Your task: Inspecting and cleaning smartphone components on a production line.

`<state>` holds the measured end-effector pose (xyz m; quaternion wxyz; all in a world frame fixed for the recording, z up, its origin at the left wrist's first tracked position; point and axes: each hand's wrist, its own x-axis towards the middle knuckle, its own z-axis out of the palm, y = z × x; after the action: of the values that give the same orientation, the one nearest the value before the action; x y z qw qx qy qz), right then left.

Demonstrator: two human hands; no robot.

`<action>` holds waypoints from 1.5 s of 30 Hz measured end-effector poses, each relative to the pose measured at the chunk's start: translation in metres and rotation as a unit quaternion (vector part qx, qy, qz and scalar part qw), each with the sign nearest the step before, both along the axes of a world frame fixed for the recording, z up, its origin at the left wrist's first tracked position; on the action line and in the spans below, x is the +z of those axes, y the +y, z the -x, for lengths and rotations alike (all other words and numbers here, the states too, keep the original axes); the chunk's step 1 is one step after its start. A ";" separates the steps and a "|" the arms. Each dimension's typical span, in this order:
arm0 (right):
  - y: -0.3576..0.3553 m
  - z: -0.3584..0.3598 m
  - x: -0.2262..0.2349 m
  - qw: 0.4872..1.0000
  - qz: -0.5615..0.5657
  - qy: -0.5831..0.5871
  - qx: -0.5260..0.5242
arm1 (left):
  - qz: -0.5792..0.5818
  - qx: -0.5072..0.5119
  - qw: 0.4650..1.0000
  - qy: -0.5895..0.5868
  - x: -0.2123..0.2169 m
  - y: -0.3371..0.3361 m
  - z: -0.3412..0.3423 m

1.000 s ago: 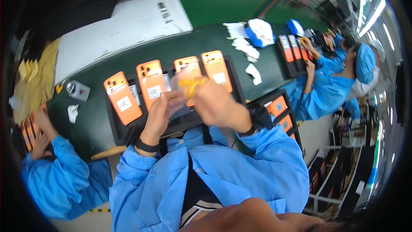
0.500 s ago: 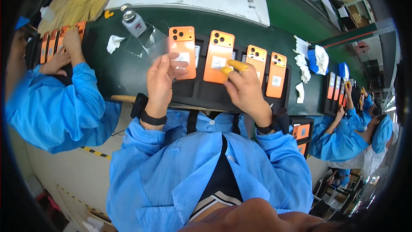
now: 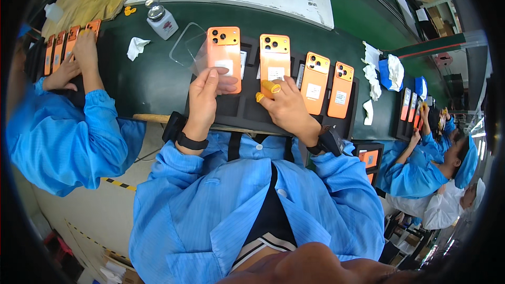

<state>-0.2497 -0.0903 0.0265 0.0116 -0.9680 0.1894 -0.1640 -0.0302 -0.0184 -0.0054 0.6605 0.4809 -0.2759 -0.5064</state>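
- Left hand (image 3: 202, 97): left of the frame's centre, thumb and fingers pinched on a clear sheet (image 3: 190, 47); fingertips blurred, in front of the leftmost phone's lower part.
- Clear sheet: thin, see-through, pale rounded outline; spreads up and left from the fingers, over the table (image 3: 139, 81).
- Leftmost phone (image 3: 223, 50): upper centre, back up, nearly straight in the frame. Orange body; raised camera block in brighter orange, three dark round lenses; white label lower down, partly behind the fingers.
- Right hand (image 3: 294, 108): just right of centre, fingers bent at the lower end of the second phone (image 3: 274, 60); cannot tell whether it grips. Yellow finger covers (image 3: 272, 87) on two digits.
- Second phone: same orange back, camera block and white label; bottom end hidden by the hand.
- Third phone (image 3: 315, 81) and fourth phone (image 3: 341, 89): right of centre, side by side with a gap, tops leaning slightly right; same look, white labels plain to see.
- Black tray (image 3: 229, 108): centre, beneath the row of phones.
- White bottle (image 3: 163, 24), metal cap: upper left, on the table; crumpled white tissue (image 3: 138, 48) near it.
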 end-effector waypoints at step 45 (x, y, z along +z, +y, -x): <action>0.019 -0.049 0.055 0.818 -0.465 -0.339 -0.010 | 0.068 -0.028 0.987 0.141 0.019 0.028 -0.018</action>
<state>-0.2007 -0.0714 0.0816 0.5225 -0.7285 0.2374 -0.3742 -0.0125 0.0097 0.0140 0.7092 0.3506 -0.2274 -0.5678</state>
